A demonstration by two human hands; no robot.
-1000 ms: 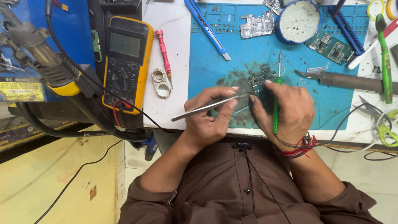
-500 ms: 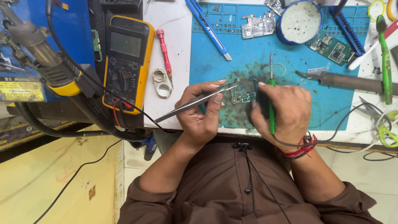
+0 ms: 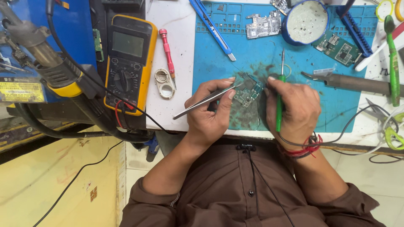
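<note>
Blue silicone work mat (image 3: 261, 63) is spread over the white bench top; its middle is stained dark with residue.

Left hand (image 3: 210, 113) is closed in a pinch on slim steel tweezers (image 3: 206, 101). Tweezer tips are laid on the board's left edge; the tail end angles back toward the bench's near-left.

Right hand (image 3: 296, 107) is wrapped around a green-handled soldering iron (image 3: 279, 98), thumb pressed near the upper grip. Both hands are rested on the mat, close together, with the board between them.

Small green bare circuit board (image 3: 248, 89) is lying flat on the stained patch, just in front of the fingertips. Its outline is partly covered; the long axis appears to run diagonally, near-left to far-right, though this cannot be fixed with certainty.

The iron's long axis is nearly straight away from the body, its metal tip directed at the far edge of the mat, beyond the board rather than on it.

Judged advice: wrists should be kept planted on the mat, the board pinned lightly by the tweezers, and the tip brought down only briefly per joint so that neighbouring parts are not lifted.
</note>
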